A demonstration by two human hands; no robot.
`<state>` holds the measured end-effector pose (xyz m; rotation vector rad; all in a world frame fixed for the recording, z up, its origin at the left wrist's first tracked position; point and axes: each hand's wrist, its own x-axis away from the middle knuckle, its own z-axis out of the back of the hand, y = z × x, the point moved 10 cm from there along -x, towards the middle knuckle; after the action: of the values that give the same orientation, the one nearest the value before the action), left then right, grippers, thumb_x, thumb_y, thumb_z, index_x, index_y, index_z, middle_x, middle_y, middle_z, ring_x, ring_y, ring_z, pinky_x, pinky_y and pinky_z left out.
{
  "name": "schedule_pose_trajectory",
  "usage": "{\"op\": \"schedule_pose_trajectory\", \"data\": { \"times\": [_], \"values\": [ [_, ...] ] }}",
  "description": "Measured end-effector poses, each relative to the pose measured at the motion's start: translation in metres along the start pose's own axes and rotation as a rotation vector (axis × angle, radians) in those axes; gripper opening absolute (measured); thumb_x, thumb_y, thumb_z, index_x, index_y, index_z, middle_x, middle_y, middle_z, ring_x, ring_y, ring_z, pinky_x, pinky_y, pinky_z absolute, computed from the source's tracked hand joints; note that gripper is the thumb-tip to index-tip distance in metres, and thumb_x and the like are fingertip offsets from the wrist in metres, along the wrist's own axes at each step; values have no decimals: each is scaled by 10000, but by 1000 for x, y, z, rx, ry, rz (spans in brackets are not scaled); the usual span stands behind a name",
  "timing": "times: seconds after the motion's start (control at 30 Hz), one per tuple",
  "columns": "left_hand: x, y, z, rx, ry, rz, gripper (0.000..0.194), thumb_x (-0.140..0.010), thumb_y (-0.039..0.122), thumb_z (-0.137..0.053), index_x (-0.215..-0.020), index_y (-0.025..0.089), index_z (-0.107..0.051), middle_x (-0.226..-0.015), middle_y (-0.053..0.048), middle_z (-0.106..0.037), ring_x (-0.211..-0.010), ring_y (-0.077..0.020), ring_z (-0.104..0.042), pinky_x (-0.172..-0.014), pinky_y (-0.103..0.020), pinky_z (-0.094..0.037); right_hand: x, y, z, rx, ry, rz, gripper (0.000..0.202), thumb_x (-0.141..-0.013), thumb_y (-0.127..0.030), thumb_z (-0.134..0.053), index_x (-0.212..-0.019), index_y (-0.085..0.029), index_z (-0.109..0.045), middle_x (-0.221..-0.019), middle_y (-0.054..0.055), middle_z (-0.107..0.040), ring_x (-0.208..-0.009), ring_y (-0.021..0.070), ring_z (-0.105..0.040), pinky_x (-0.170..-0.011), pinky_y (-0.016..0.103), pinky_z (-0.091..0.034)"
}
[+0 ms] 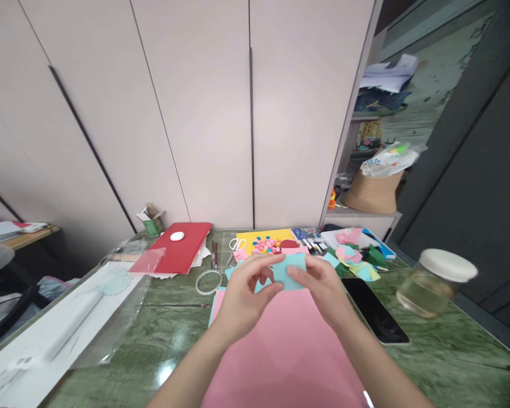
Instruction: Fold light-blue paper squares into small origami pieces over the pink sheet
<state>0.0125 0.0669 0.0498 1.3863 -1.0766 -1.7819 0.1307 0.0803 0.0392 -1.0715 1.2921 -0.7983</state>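
Note:
A small light-blue piece of paper (292,275) is held up between both hands, above a large pink sheet (287,351) on the table. My left hand (250,289) has its thumb and fingertips closed on the paper's left edge. On the other side, my right hand (323,283) pinches the paper, its thumb lying across the front face. The fingers behind the paper are partly hidden. Just beyond the hands lie a pile of small pink, blue and yellow pieces (267,245) on a yellow sheet (244,237) and white-handled scissors (237,245).
At right are a black phone (374,310), a lidded jar of liquid (433,283) and crumpled coloured papers (357,255). Leftward lie a roll of clear tape (209,282), a red folder (182,246), a plastic sleeve (123,317) and a small green box (152,224).

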Motion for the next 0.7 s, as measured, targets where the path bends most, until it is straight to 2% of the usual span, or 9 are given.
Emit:
{"op": "schedule_pose_trajectory", "data": {
  "times": [0.17,0.3,0.43,0.53,0.7],
  "values": [
    [0,-4,0,63,-10,24,358,-764,147,-565,-1109,243,-575,-912,-50,-552,-756,-138,-486,-672,-272,-415,1,-5,5,120,47,59,220,-742,-344,-624,-622,-174,-552,-612,-17,-495,-596,127,-459,-560,239,-376],
    [0,-8,3,79,64,47,459,-738,165,-601,-1178,240,-495,-831,-23,-552,-733,-129,-494,-655,-253,-407,2,-6,5,149,65,79,233,-750,-335,-614,-605,-176,-524,-601,-22,-456,-600,129,-432,-564,242,-356],
    [-1,-21,4,71,102,158,384,-688,188,-665,-1051,209,-540,-711,8,-549,-668,-118,-513,-627,-248,-418,2,-8,2,163,44,87,206,-755,-303,-613,-615,-174,-533,-616,-22,-473,-620,130,-437,-590,245,-351],
    [-2,-29,1,158,66,218,339,-687,233,-676,-997,192,-546,-782,-23,-605,-709,-140,-564,-643,-270,-446,2,-8,-2,161,13,82,174,-765,-292,-605,-649,-174,-551,-639,-17,-493,-637,132,-450,-599,247,-352],
    [-2,-30,-2,221,21,232,269,-671,263,-694,-887,149,-580,-833,-58,-618,-767,-174,-590,-648,-287,-470,3,-4,5,140,57,79,230,-766,-305,-607,-604,-180,-503,-609,-25,-461,-608,128,-431,-584,253,-343]
  ]
}}
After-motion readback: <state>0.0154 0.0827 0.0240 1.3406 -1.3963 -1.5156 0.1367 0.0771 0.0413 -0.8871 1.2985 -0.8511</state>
